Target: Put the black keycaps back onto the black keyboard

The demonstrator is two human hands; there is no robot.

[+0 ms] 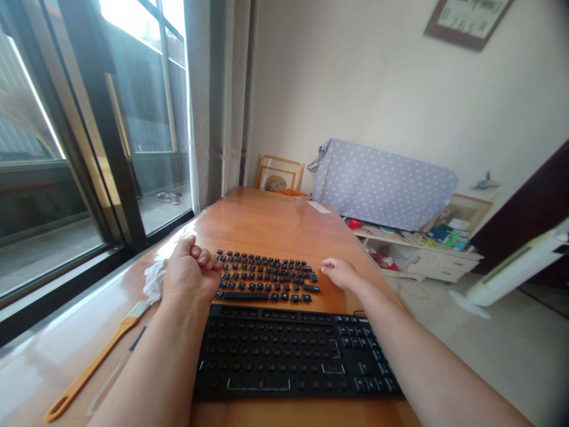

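A black keyboard (271, 356) lies on the table with most of its main keys off, baring the sockets and a few wire stabilisers. Beyond it, loose black keycaps (267, 276) are laid out in rows, with a long space bar (246, 296) in the nearest row. At the left end of these rows is my left hand (192, 270), palm side partly showing, fingers curled in and nothing visible in them. My right hand (341, 273) rests by the right end, closed, with no object showing. Whether either hand touches a keycap, I cannot tell.
An orange-handled brush (95, 362) and a thin tool with a clear handle (116, 369) lie left of my left forearm. A crumpled white cloth (154, 279) is near the brush tip. The wooden table (275, 219) stretches toward a polka-dot cover (382, 184). A window stands at left.
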